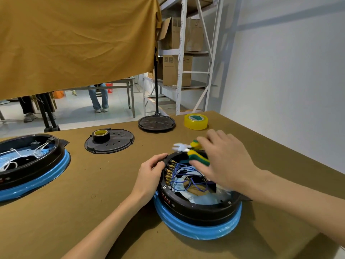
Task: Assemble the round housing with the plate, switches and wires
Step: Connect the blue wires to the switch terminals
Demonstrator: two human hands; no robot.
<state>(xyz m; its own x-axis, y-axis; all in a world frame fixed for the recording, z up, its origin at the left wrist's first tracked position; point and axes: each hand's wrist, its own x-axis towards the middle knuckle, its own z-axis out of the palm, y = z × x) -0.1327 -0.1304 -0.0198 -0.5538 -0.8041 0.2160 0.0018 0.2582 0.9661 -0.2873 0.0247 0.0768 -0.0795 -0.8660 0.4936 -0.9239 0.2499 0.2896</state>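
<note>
Wiring is the step in hand: left hand (149, 173) grips the near-right round black housing (197, 195); right hand (222, 157) holds green-and-yellow-handled pliers (192, 149) above its blue wires (186, 176), which likely need seating next.

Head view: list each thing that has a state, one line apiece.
Near housing: open, blue wires exposed.
Left hand: grips the housing's rim.
Right hand: holds pliers.
Pliers: lifted above the housing, blurred.
Far housing: open, white wires inside.
Black tape roll: resting on the black plate.
Yellow tape roll: flat on table.
</note>
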